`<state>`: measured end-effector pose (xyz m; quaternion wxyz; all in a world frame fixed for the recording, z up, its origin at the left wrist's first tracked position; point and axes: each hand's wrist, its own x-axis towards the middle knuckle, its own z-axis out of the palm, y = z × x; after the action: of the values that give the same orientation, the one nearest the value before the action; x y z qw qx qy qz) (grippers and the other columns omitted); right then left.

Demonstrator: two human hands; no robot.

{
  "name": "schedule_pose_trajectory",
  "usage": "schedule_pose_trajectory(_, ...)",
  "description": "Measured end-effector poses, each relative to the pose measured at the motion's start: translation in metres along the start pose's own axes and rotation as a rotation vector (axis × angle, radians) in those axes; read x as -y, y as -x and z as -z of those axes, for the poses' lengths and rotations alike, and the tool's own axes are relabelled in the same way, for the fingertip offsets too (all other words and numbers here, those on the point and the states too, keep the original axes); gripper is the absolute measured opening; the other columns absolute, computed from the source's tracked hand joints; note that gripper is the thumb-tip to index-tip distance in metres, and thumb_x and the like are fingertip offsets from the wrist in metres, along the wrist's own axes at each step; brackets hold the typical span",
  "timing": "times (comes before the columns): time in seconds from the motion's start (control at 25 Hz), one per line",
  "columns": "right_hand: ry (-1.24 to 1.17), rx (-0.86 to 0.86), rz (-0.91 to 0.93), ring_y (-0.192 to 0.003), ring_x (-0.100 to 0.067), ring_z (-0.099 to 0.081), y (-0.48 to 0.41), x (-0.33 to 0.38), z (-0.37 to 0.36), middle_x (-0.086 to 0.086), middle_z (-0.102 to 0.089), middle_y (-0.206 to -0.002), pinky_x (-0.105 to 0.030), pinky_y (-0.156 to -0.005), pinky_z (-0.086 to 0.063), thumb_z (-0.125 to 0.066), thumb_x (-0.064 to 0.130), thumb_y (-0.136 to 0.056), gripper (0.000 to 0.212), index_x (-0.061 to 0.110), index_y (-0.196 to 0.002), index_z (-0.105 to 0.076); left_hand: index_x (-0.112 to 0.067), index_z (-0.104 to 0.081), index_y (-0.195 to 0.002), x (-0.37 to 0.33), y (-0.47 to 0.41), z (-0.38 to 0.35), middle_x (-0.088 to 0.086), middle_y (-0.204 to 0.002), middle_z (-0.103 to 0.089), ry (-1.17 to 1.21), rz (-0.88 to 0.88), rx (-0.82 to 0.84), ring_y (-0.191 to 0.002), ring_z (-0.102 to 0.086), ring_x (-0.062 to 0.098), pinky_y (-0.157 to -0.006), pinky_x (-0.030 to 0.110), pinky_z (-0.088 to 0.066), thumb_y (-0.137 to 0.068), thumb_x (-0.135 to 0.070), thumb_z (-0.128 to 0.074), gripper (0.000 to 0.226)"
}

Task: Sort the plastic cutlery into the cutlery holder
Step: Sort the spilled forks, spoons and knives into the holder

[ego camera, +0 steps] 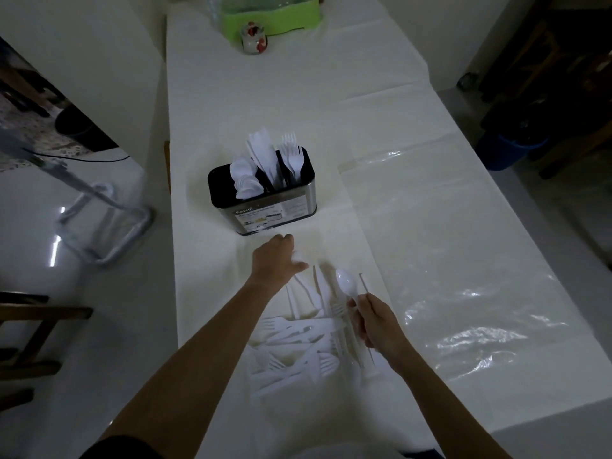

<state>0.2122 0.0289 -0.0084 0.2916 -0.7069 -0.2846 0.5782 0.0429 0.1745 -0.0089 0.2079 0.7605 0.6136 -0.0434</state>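
A black and steel cutlery holder [265, 212] stands mid-table, with white spoons in its left slot, knives in the middle and forks on the right. A loose pile of white plastic cutlery [298, 346] lies on the table near me. My right hand [374, 326] grips a white spoon [346, 283] by its handle, bowl pointing away, just above the pile's right side. My left hand [276, 260] reaches forward between pile and holder, fingers curled round something white and small that is mostly hidden.
The long table [430, 226] is covered in a white plastic cloth, glossy on the right. A green tray [271, 14] and a small glass jar [253, 39] stand at the far end. A metal frame [99, 223] stands on the floor to the left.
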Motion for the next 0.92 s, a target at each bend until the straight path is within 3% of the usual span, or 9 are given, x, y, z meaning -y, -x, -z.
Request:
schedule_pose_trajectory(0.12, 0.014, -0.008, 0.026, -0.048, -0.010, -0.041, 0.000, 0.000, -0.001, 0.001, -0.047, -0.061, -0.021, -0.041, -0.034, -0.036, 0.031, -0.101, 0.031, 0.014, -0.083, -0.055, -0.008, -0.059, -0.097, -0.009, -0.007, 0.005, 0.012, -0.104, -0.060, -0.104, -0.004, 0.025, -0.096, -0.059, 0.028, -0.073, 0.032, -0.042, -0.083, -0.037, -0.066, 0.033)
schedule_pose_trajectory(0.28, -0.022, -0.031, 0.033, -0.047, -0.010, -0.040, -0.002, 0.006, 0.002, 0.000, -0.046, -0.061, -0.019, -0.039, -0.033, -0.037, 0.028, -0.100, 0.029, 0.014, -0.081, -0.053, -0.005, -0.058, -0.075, -0.005, -0.005, 0.006, 0.012, -0.085, -0.063, 0.010, 0.071, -0.023, -0.082, -0.062, 0.029, -0.064, 0.030, -0.043, -0.078, -0.023, -0.062, 0.019)
schedule_pose_trajectory(0.48, -0.042, 0.018, 0.124, -0.042, -0.006, -0.036, 0.000, 0.015, 0.007, 0.000, -0.040, -0.058, -0.017, -0.038, -0.031, -0.046, 0.029, -0.097, 0.027, 0.009, -0.080, -0.048, -0.016, -0.073, -0.082, 0.002, 0.014, 0.015, 0.002, -0.079, -0.072, 0.058, 0.081, -0.361, -0.077, -0.065, 0.023, -0.066, 0.027, -0.041, -0.082, -0.020, -0.057, 0.017)
schedule_pose_trajectory(0.64, -0.059, 0.087, 0.188, -0.043, -0.006, -0.036, 0.000, 0.028, 0.004, 0.000, -0.041, -0.059, -0.015, -0.039, -0.030, -0.041, 0.021, -0.100, 0.022, 0.006, -0.093, -0.055, -0.015, -0.070, -0.080, 0.002, 0.029, 0.038, 0.003, -0.075, -0.072, 0.418, -0.040, -0.582, -0.066, -0.064, 0.020, -0.065, 0.032, -0.053, -0.084, -0.023, -0.057, 0.016)
schedule_pose_trajectory(0.76, 0.048, 0.107, 0.271, -0.049, -0.009, -0.048, -0.003, 0.039, 0.000, 0.000, -0.053, -0.066, -0.018, -0.046, -0.037, -0.039, 0.017, -0.100, 0.020, 0.011, -0.096, -0.057, -0.009, -0.070, -0.083, -0.005, 0.042, 0.059, -0.004, -0.077, -0.069, 0.455, -0.235, -0.646, -0.062, -0.059, 0.010, -0.062, 0.022, -0.050, -0.086, -0.018, -0.061, 0.013)
schedule_pose_trajectory(0.84, 0.062, 0.138, 0.294, -0.059, -0.014, -0.056, -0.001, 0.044, -0.006, 0.000, -0.060, -0.073, -0.022, -0.052, -0.042, -0.039, 0.017, -0.100, 0.019, 0.015, -0.097, -0.058, -0.006, -0.070, -0.081, -0.015, 0.052, 0.065, -0.007, -0.075, -0.064, 0.557, -0.259, -0.634, -0.058, -0.057, 0.006, -0.060, 0.012, -0.045, -0.085, -0.011, -0.064, 0.009)
schedule_pose_trajectory(0.92, 0.041, 0.171, 0.271, -0.063, -0.016, -0.060, 0.004, 0.049, -0.012, -0.001, -0.064, -0.077, -0.024, -0.057, -0.046, -0.038, 0.019, -0.100, 0.020, 0.015, -0.098, -0.057, -0.003, -0.070, -0.080, -0.027, 0.063, 0.059, -0.003, -0.071, -0.065, 0.851, -0.131, -0.488, -0.053, -0.061, 0.007, -0.056, 0.011, -0.046, -0.082, -0.003, -0.066, 0.004)
